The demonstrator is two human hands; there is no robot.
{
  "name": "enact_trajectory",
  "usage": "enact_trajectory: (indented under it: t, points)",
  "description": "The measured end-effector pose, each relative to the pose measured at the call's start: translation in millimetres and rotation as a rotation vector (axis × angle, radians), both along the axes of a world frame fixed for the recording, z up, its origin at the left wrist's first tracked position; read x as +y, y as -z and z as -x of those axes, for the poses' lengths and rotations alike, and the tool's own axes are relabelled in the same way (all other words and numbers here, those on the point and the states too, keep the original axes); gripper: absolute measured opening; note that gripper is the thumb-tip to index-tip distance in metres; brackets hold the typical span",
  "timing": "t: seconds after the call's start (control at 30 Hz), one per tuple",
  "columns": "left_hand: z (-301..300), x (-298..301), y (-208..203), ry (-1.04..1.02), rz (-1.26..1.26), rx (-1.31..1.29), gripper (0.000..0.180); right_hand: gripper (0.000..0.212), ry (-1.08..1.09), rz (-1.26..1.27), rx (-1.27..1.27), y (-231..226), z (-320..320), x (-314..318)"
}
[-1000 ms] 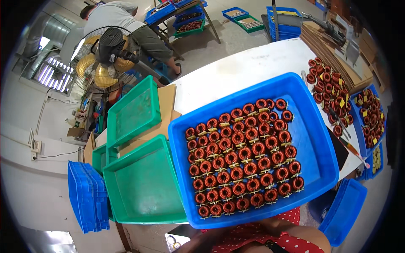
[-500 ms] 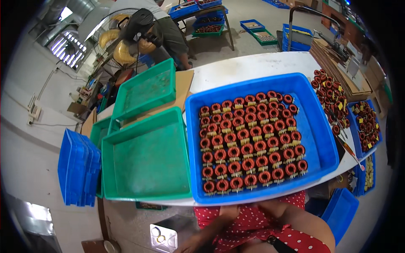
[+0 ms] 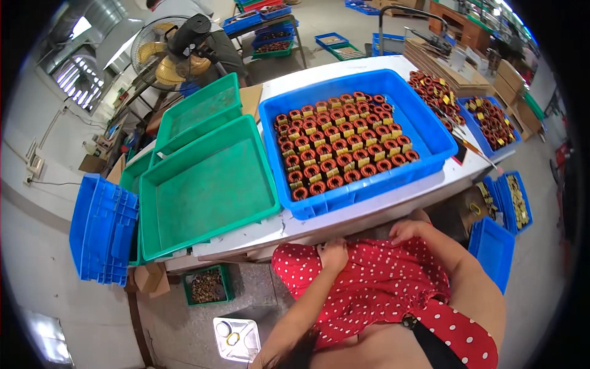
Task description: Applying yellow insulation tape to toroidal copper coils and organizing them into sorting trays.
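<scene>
Below the table's front edge, my left hand [image 3: 334, 254] is closed on the red, white-dotted cloth [image 3: 381, 277] of my clothing, over my lap. To its right, my right hand [image 3: 405, 231] has its fingers curled together at the upper edge of that same cloth. In front of both hands stands a large blue tray [image 3: 369, 187] on the white table. Rows of copper-red wound ring coils [image 3: 335, 182] with yellowish tabs fill most of it, leaving a bare strip along its right side. Neither hand touches the tray or the coils.
Left of the blue tray lie two shallow green trays [image 3: 209, 190] and stacked blue bins [image 3: 101, 227]. A heap of coils [image 3: 433, 92], a screwdriver-like tool [image 3: 476, 147] and another blue bin of coils [image 3: 491, 126] are on the right. A fan [image 3: 172, 52] stands behind.
The view has tilted down, so the table and trays sit higher and my hands and lap show more fully. The coils in the blue tray look unchanged, and both hands stay at the dotted cloth.
</scene>
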State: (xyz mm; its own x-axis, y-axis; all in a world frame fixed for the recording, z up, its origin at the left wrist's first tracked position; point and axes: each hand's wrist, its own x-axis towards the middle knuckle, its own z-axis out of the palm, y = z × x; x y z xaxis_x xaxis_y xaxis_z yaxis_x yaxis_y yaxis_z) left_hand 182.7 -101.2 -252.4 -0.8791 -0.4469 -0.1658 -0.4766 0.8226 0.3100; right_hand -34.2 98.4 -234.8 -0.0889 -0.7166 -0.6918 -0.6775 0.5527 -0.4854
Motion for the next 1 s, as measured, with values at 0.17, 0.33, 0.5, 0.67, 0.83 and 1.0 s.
enact_trajectory:
  t: [0.17, 0.33, 0.5, 0.67, 0.83, 1.0]
  points:
    - [1, -3, -12, -0.082, -0.057, 0.365, 0.019, 0.018, 0.545, 0.339, 0.801, -29, -40, 4]
    - [-7, -13, -20, -0.184, -0.141, 0.435, 0.017, 0.024, 0.631, 0.585, 1.122, -58, -60, 12]
    - [-11, -15, -16, -0.171, -0.268, 0.528, 0.017, 0.023, 0.795, 0.746, 1.34, -91, -44, 21]
    - [-4, -6, -22, -0.189, -0.392, 0.612, 0.016, 0.021, 0.648, 0.636, 1.499, -110, -25, 25]
    - [-12, 1, -35, 0.084, -0.259, 0.685, 0.021, 0.019, 0.672, 0.492, 1.409, -133, -5, 27]
    - [-13, 0, -40, 0.031, -0.552, 0.865, 0.011, 0.018, 0.479, 0.268, 1.323, -150, 11, 22]
